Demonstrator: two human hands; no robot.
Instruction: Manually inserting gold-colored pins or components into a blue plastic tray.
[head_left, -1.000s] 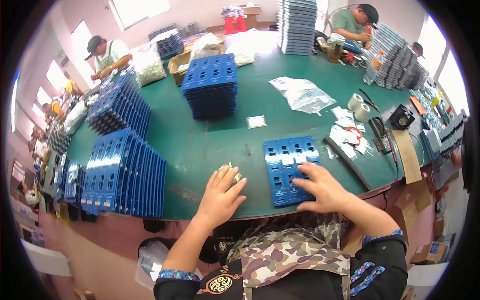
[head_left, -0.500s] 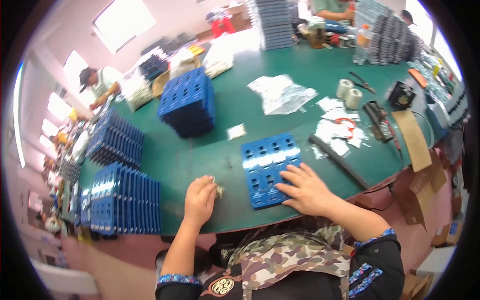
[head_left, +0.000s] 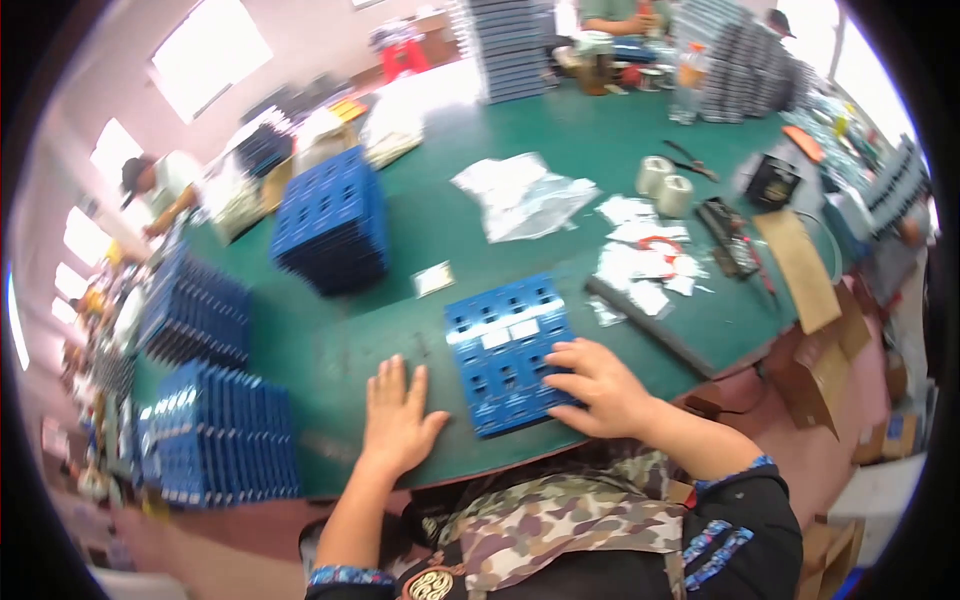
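A blue circuit board panel (head_left: 510, 390) with rows of small dark parts lies flat on the green table near me. Two bright white patches show across its middle; glare or labels, I cannot tell. My right hand (head_left: 600, 390) rests at the panel's right edge, its fingers apart and their tips over the board. Left of the panel, my left hand (head_left: 395, 425) lies on the tabletop with fingers spread and nothing seen in it. A small clear packet with pale contents (head_left: 434, 279) sits beyond the panel's far left corner.
Blue panels stand in a tall stack (head_left: 330, 225) and in rows (head_left: 220, 435) to my left. A dark bar (head_left: 650, 328) lies right of the panel, near white scraps (head_left: 650, 265), white spools (head_left: 675, 196) and pliers (head_left: 692, 162). Another person (head_left: 160, 190) works at far left.
My left hand has gone from curled beside small pale bits to spread flat; those bits no longer show. My right hand stays at the panel's right edge. The whole view has shifted slightly.
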